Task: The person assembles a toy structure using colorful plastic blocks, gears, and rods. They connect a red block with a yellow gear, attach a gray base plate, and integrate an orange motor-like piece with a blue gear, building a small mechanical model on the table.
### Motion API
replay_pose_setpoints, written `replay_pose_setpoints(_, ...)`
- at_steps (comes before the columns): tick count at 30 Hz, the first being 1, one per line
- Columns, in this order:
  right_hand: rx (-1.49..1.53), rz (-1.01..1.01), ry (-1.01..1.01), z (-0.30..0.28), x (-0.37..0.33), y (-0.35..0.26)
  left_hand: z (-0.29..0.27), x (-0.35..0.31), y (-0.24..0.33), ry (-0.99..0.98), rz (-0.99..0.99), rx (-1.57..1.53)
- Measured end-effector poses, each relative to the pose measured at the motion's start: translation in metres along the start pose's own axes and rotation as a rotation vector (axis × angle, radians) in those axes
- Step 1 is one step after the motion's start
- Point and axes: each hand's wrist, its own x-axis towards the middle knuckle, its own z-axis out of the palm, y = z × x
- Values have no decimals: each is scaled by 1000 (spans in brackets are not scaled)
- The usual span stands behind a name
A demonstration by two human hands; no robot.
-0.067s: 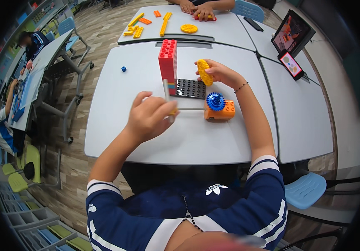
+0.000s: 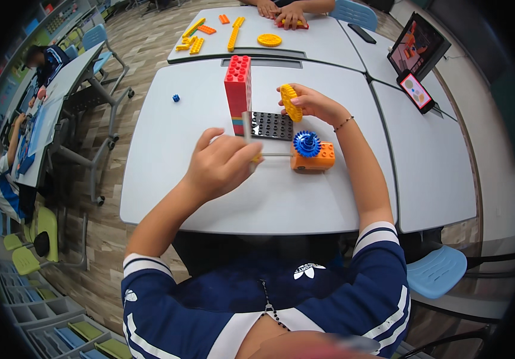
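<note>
My left hand [image 2: 218, 164] is closed, its fingertips on a blurred grey bar [image 2: 247, 127] with a yellow bit beside it. From there a thin grey axle [image 2: 276, 155] runs to an orange studded block [image 2: 320, 158]. A blue toothed gear [image 2: 307, 144] with a blue piece in its centre sits on that block. My right hand [image 2: 311, 105] pinches a yellow gear wheel [image 2: 291, 103] at its rim, held on edge above the table. Close by, a tall red brick tower [image 2: 237, 87] stands at the left end of a black studded plate [image 2: 271, 125].
A small blue piece [image 2: 176, 98] lies to the left on the white table [image 2: 167, 179]. On the far table are loose yellow and orange bricks, a yellow wheel [image 2: 269, 40] and another person's hands [image 2: 293, 15]. A phone [image 2: 416, 91] leans against a tablet [image 2: 418, 48] at right.
My left hand has shifted slightly to the right, and the grey bar with it. My right hand keeps its hold on the yellow gear wheel.
</note>
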Motion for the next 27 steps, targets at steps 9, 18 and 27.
replay_pose_setpoints(9, -38, -7, 94, 2, 1, -7, 66, 25, -11, -129, -8, 412)
replay_pose_setpoints(18, 2, -186, 147, 4, 4, -16, 89, 24, -11, -140, -22, 671)
replay_pose_setpoints(27, 23, -219, 101, 14, -7, -36, 96, 32, -13, -136, -15, 731)
